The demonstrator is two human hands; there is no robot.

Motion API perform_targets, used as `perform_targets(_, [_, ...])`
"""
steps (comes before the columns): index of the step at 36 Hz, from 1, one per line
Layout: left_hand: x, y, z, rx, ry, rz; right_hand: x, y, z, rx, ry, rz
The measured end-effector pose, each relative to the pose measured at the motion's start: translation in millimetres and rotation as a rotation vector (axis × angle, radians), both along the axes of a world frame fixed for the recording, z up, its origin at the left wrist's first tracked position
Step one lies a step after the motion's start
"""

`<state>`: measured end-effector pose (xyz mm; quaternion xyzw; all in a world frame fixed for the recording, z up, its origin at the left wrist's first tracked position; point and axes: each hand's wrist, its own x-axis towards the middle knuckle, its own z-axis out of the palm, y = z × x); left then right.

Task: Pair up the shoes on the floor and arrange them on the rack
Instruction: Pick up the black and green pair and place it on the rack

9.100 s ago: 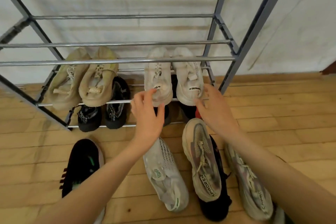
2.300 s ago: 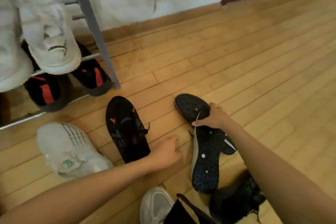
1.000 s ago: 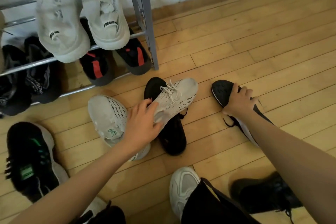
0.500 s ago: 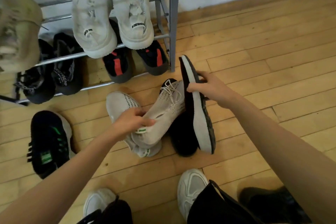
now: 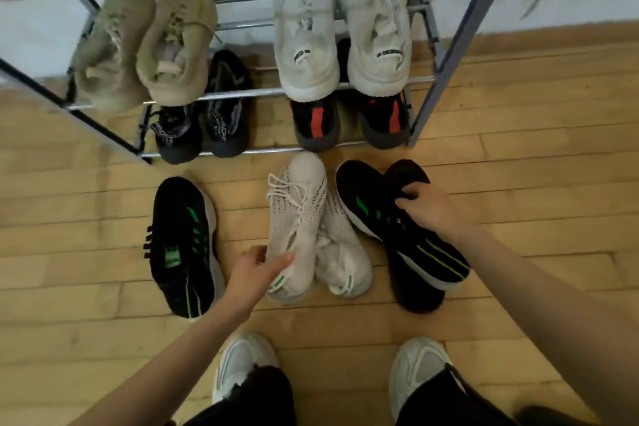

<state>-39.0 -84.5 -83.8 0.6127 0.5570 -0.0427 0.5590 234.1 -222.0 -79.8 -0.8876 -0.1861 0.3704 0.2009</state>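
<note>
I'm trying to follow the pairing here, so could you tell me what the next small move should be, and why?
Probably the right hand should carry the black green-marked shoe it grips over beside its match lying left of the white pair, which already lies together.

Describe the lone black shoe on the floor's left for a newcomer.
In front of the metal rack, on the wooden floor, a black shoe lies left of the white shoes. It has green marks, and no hand touches it.

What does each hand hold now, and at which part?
The left hand grips the white knit shoe near its heel opening. The right hand grips the black green-marked shoe around its middle.
</note>
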Motion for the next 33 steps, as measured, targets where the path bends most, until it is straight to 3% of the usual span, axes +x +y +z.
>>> perform_targets(7, [2,2,-10,-0.098,-0.082,0.085,0,1,0,-0.234,-0.041,0.212])
perform_targets(13, [-16,-7,-11,0.015,-0.166,0.243,14,9,16,-0.196,0.056,0.12])
perform_targets(18, [-28,15,-11,0.084,0.055,-0.052,6,22,50,-0.043,0.025,0.196])
perform_targets(22, [-24,20,-9,0.447,0.261,-0.32,-20,43,63,0.111,0.228,0.114])
perform_targets(24, [-18,14,5,0.577,0.131,-0.243,-39,57,60,0.159,0.364,0.06])
perform_targets(26, [-13,10,20,0.477,-0.079,-0.162,-59,71,52,0.196,0.465,0.002])
perform_targets(28, [-8,6,33,0.149,-0.233,-0.055,-76,86,44,0.234,0.499,-0.032])
perform_targets(30, [-10,9,37,-0.074,-0.27,0.043,-89,102,37,0.257,0.503,-0.045])
perform_targets(33, [-28,24,38,-0.236,-0.361,0.164,-104,126,32,0.291,0.525,-0.074])
